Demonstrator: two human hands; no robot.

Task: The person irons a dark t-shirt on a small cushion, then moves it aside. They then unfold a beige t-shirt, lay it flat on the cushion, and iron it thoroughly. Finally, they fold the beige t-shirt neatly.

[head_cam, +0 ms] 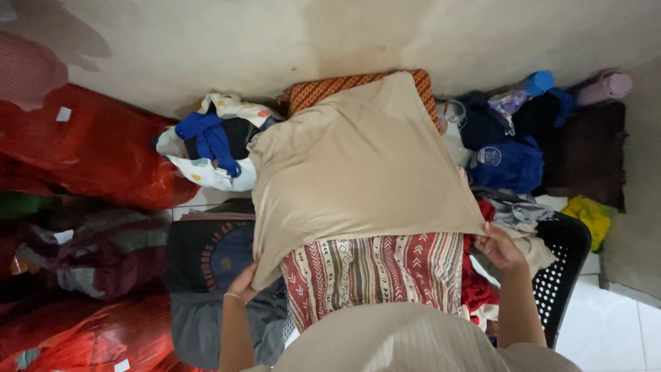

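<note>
Beige cloth [358, 165] filled the centre of the frame, spread wide and flat between the two hands, its far edge reaching toward the wall at the top. The left hand [242, 284] gripped its lower left corner, fingers closed on the fabric just under the hem; the right hand [499, 248] pinched the lower right corner at centre right, thumb on top. Both arms rose from the bottom edge, well apart, with the cloth stretched above and between them. Beneath it lay a red and cream patterned fabric [375, 272], showing below the beige hem in the lower centre. An orange patterned cushion [323, 88] peeked out behind the cloth's upper edge. A black perforated laundry basket [564, 275] stood at lower right, just beside the right wrist, with clothes heaped in it. Red mesh sacks [89, 145] lined the left side. A blue bag [506, 165] sat at upper right, perhaps a backpack, partly hidden
</note>
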